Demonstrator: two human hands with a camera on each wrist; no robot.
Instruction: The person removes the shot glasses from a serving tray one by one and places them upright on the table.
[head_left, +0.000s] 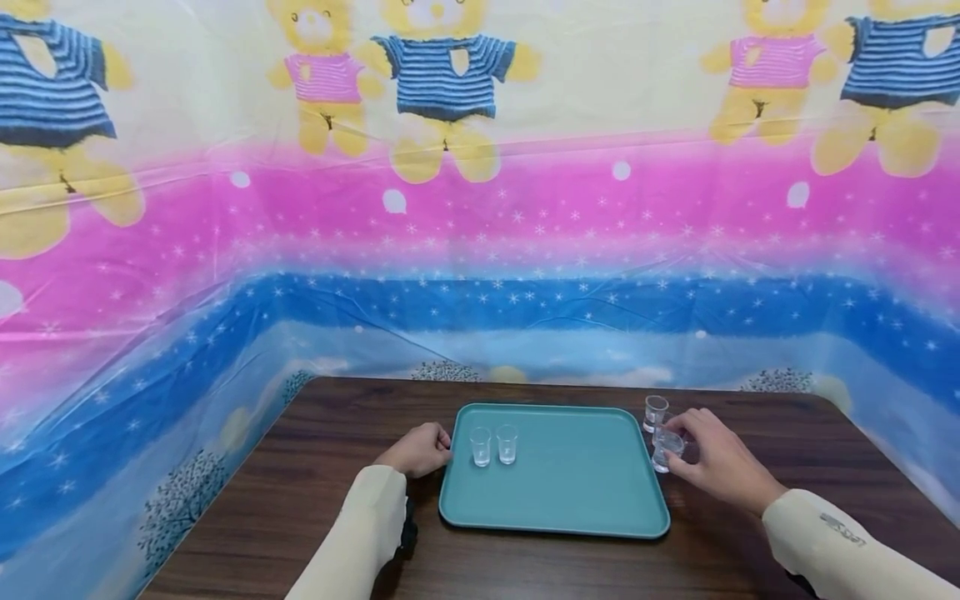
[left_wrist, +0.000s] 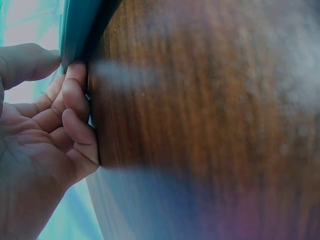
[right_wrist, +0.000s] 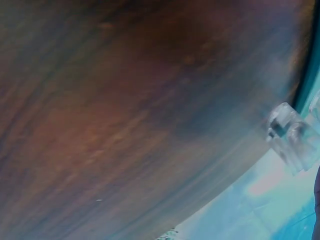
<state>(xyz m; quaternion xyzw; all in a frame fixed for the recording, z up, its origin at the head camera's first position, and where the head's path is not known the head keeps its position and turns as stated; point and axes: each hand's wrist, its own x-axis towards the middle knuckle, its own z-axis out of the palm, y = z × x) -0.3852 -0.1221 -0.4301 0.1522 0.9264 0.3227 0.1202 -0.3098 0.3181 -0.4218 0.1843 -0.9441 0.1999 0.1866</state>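
Note:
Two small clear shot glasses, one [head_left: 481, 447] beside the other [head_left: 507, 444], stand upright on the left part of a green tray [head_left: 562, 496]. My left hand [head_left: 420, 450] is at the tray's left edge; in the left wrist view its thumb and fingers pinch the tray rim [left_wrist: 75, 35]. By the right edge, my right hand [head_left: 716, 458] holds a shot glass [head_left: 666, 451] between thumb and fingers. Just behind it, another shot glass [head_left: 656, 411] stands on the table. The right wrist view catches a glass [right_wrist: 292, 137] at its right side, with most of the hand out of frame.
The tray lies on a dark wood-grain table [head_left: 300, 500]. A printed cloth [head_left: 480, 308] with bears and snowflakes hangs behind the table and along both sides.

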